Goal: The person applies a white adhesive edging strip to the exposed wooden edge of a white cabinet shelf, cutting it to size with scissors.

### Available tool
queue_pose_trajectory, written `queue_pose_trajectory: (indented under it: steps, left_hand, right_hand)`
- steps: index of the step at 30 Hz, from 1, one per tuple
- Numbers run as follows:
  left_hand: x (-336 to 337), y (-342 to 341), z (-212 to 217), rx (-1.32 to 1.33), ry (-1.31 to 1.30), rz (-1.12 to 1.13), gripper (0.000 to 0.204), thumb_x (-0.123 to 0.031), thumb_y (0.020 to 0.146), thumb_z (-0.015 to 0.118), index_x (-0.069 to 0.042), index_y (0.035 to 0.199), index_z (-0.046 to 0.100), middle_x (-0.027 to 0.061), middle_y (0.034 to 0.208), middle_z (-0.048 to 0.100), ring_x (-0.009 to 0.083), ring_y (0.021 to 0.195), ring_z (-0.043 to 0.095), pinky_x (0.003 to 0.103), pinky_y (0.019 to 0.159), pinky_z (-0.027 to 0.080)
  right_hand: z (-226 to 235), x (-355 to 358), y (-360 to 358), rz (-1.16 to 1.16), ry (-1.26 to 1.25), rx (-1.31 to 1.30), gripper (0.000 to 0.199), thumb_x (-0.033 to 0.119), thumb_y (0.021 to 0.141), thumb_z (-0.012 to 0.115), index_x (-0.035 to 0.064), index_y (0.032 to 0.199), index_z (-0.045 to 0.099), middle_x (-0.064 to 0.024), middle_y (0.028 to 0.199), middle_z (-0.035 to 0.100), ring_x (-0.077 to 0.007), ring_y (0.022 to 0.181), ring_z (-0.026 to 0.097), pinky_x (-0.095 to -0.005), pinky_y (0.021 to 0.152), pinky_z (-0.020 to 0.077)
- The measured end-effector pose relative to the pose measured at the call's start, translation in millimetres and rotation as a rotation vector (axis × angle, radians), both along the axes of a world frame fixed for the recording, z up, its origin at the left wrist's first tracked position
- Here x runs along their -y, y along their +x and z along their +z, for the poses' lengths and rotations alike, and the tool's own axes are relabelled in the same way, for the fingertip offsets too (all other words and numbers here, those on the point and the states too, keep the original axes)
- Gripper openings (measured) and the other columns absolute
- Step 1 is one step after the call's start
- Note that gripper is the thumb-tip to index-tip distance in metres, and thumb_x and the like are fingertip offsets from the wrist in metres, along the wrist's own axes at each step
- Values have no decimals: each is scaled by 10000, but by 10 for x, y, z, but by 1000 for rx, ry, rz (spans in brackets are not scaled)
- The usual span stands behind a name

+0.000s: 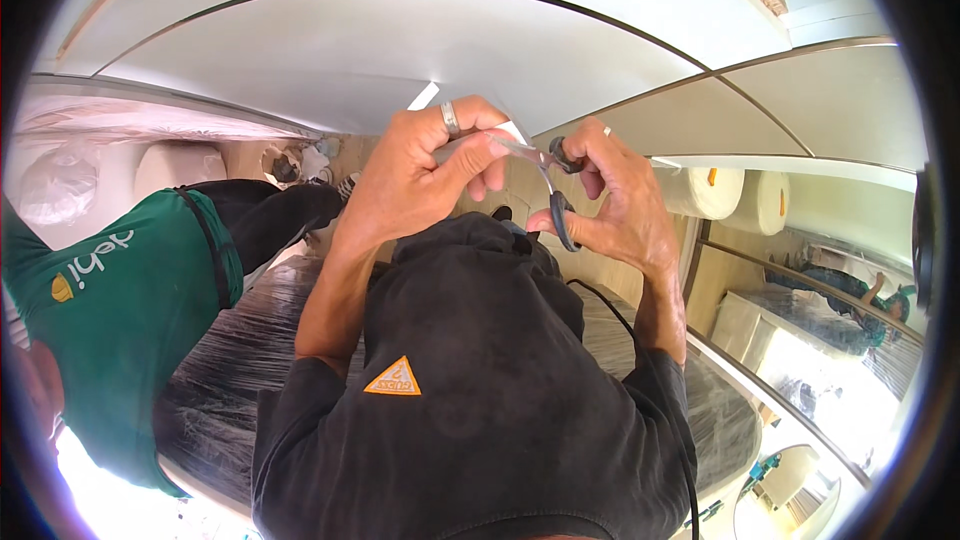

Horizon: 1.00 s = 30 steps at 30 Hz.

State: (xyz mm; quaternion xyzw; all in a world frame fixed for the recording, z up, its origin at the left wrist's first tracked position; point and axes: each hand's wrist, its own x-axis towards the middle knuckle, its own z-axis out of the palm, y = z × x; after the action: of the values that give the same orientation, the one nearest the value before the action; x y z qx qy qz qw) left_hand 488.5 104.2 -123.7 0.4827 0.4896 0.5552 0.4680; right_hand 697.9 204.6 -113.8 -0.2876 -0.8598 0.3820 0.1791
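Observation:
My right hand [625,205] grips a pair of scissors [557,202] with dark handles, its thumb and a finger in the loops. The blades point left, toward the fingertips of my left hand [420,175]. That hand is closed, pinching a thin white strip [425,95] between thumb and forefinger. One end of the strip sticks up beyond the knuckles, and another bit shows by the blades. Whether the blades touch the strip, I cannot tell. A ring is on a finger of my left hand.
Ahead stands a large white panel [400,40]. To my left a person in a green shirt [130,310] leans close. Beneath me is a dark surface wrapped in clear plastic [235,360]. White cylinders [705,190] sit at right, above a mirror-like surface [800,310]. A black cable [620,315] runs down my right side.

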Motion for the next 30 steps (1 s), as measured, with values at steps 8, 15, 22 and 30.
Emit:
queue_pose_trajectory:
  steps: [8,15,22,30]
  left_hand:
    - [6,-23,-54,13,2,14,177,-124,1012,548,-16,964,679,14,662,623,60,584,557,229,530,452]
    - [-33,-27,-45,23,-21,7,185,-139,1013,556,-18,947,680,12,657,622,61,567,551,224,520,441]
    - [-38,24,-86,42,-4,-28,160,-109,1003,565,-3,954,675,12,638,603,53,564,531,218,519,425]
    - [-65,16,-69,51,-8,-29,162,-109,1002,568,-2,945,675,14,636,601,54,553,526,220,507,418]
  right_hand:
    - [-30,12,-17,-12,27,-11,631,494,592,922,92,823,494,16,702,458,-87,538,310,-278,468,259]
    - [-56,25,4,-52,46,0,600,453,614,923,89,805,485,16,682,482,-90,534,311,-277,466,261]
    - [81,-35,-26,17,-2,55,561,365,620,937,50,829,523,-60,701,554,-202,617,516,-338,561,439]
    - [38,-36,-34,-19,-29,59,549,370,621,938,53,808,530,-55,681,547,-192,606,512,-336,550,432]
